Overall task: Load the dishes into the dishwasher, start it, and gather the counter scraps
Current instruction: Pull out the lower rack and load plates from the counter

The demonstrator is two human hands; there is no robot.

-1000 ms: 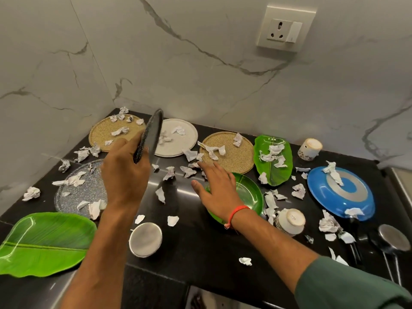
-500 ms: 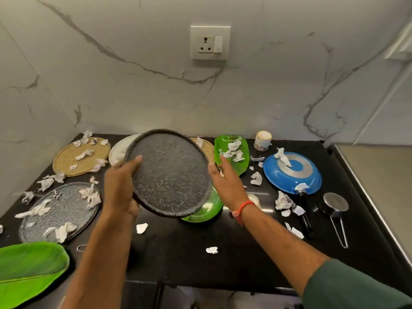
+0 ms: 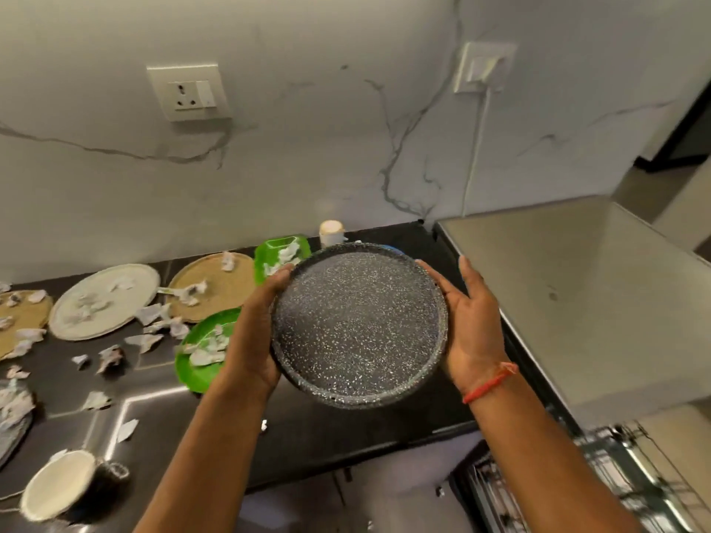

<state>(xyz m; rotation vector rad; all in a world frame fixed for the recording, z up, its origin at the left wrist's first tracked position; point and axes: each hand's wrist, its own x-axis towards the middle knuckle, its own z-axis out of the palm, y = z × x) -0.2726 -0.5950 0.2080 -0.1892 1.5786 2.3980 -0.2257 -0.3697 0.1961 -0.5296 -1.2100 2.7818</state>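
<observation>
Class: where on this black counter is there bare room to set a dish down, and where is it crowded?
Free: the dark strip of black counter below the speckled grey plate, toward the front edge. Crowded: leftward, among the white paper scraps, round green plate and white round plate.

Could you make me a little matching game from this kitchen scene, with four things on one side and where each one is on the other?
Things:
1. speckled dark plate
2. white plate
3. cup
4. wire rack

Places:
A. below counter level, bottom right
B. held up between both hands
C. near the counter's front edge, bottom left
D. flat on the counter near the wall, scraps on it

Pairs: 1-B, 2-D, 3-C, 4-A
</observation>
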